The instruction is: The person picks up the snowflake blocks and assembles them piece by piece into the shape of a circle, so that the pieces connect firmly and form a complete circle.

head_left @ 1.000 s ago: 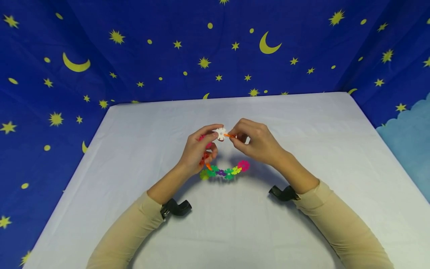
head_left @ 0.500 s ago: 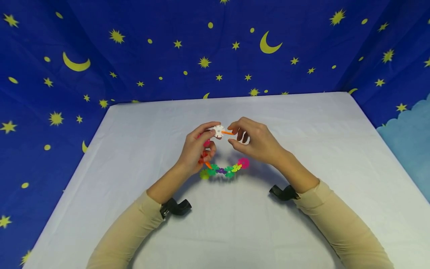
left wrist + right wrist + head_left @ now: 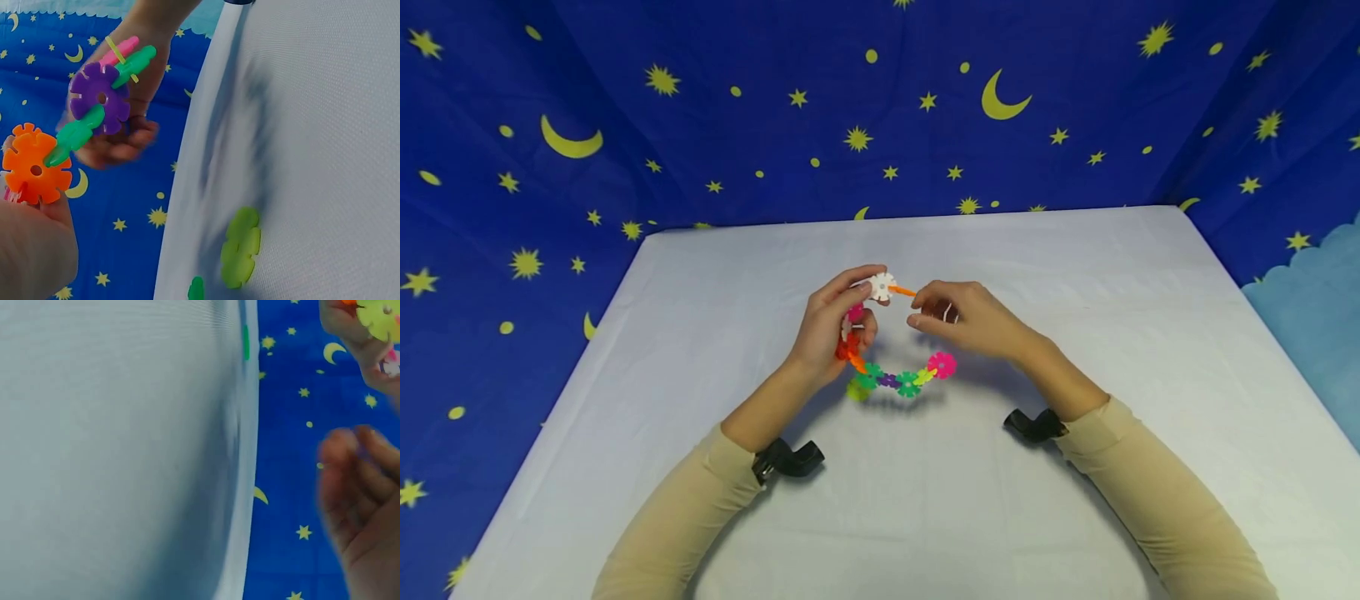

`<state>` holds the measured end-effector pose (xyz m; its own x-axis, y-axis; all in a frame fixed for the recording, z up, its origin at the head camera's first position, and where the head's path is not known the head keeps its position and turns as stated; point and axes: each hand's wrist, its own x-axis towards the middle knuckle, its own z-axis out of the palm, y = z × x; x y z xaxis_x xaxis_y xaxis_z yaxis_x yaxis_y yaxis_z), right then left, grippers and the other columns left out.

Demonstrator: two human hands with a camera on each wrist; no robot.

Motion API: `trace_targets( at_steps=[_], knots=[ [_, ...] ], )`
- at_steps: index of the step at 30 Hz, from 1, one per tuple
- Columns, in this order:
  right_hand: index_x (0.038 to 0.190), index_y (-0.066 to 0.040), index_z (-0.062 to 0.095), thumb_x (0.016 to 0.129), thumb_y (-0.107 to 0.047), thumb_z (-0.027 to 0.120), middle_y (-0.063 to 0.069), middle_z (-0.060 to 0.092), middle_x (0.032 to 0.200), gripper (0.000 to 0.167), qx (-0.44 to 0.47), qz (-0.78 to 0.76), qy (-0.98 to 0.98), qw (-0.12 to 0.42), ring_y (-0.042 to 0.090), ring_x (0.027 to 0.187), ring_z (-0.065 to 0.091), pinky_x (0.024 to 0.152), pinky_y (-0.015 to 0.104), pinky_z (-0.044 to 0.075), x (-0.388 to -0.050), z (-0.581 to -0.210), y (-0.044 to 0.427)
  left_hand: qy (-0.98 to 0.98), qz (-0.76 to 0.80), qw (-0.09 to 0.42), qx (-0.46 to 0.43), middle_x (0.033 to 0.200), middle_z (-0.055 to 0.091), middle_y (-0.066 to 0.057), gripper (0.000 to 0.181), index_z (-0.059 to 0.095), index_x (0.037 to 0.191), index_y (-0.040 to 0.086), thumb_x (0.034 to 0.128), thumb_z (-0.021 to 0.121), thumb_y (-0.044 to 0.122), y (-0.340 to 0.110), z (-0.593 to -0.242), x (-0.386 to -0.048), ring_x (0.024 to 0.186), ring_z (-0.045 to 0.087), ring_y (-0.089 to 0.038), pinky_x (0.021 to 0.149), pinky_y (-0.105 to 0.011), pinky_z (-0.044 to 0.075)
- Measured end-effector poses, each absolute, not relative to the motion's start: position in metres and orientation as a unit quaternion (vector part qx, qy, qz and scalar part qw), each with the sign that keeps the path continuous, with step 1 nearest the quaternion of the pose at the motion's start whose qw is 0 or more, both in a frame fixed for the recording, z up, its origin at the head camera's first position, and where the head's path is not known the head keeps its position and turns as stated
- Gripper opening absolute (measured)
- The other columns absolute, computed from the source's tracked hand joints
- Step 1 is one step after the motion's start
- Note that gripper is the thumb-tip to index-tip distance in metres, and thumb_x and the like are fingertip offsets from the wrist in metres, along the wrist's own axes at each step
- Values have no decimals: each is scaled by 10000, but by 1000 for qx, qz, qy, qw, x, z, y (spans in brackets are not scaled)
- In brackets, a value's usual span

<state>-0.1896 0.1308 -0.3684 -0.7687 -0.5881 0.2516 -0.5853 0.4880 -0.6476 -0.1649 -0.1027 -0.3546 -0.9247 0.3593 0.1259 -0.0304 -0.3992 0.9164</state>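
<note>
My left hand [image 3: 829, 321] pinches a white snowflake disc [image 3: 882, 287] between thumb and fingers, above the table. An orange snowflake disc [image 3: 901, 291], seen edge-on, is slotted into its right side. From the held end a curved chain of linked discs runs down past the palm: red [image 3: 848, 347], orange [image 3: 36, 169], green, purple [image 3: 100, 98], yellow and a pink disc [image 3: 942, 365] at the free end. My right hand [image 3: 973, 317] is just right of the orange disc, fingers loosely bent; the right wrist view shows nothing in its blurred fingers [image 3: 340, 447].
A lime green disc [image 3: 240, 248] lies on the white-covered table [image 3: 925, 508] below the chain. A small green piece [image 3: 196, 289] shows near it in the left wrist view. Behind the table hangs a blue star-patterned cloth [image 3: 820, 108]. Black wrist mounts [image 3: 790, 458] stick out from both sleeves.
My right hand has let go of the orange disc and its fingers have spread from it. My left hand has shifted slightly up and left with the chain.
</note>
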Motion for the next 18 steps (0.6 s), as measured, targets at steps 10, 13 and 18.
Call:
trace_targets(
  at_steps=[10, 13, 18],
  knots=[
    [1088, -129, 696, 911, -322, 655, -47, 636, 1035, 265, -417, -261, 867, 79, 107, 919, 592, 826, 292, 482, -181, -383, 115, 544, 820, 96, 153, 887, 659, -115, 301, 615, 1242, 61, 994, 521, 204, -101, -353, -163, 535, 440, -169, 465, -208, 343],
    [1155, -130, 682, 919, -290, 646, -25, 622, 1147, 287, -453, -247, 853, 80, 137, 1049, 549, 913, 322, 450, -175, -385, 107, 535, 824, 100, 155, 896, 663, -118, 308, 605, 1251, 53, 1001, 501, 200, -101, -352, -163, 528, 435, -165, 458, -200, 352],
    [1324, -135, 578, 886, -156, 683, -2, 534, 1358, 452, -536, -231, 810, 61, 229, 1266, 436, 1061, 399, 331, -166, -388, 96, 529, 827, 104, 158, 918, 669, -112, 323, 585, 1277, 47, 1004, 497, 196, -100, -352, -162, 526, 430, -165, 457, -206, 348]
  ],
)
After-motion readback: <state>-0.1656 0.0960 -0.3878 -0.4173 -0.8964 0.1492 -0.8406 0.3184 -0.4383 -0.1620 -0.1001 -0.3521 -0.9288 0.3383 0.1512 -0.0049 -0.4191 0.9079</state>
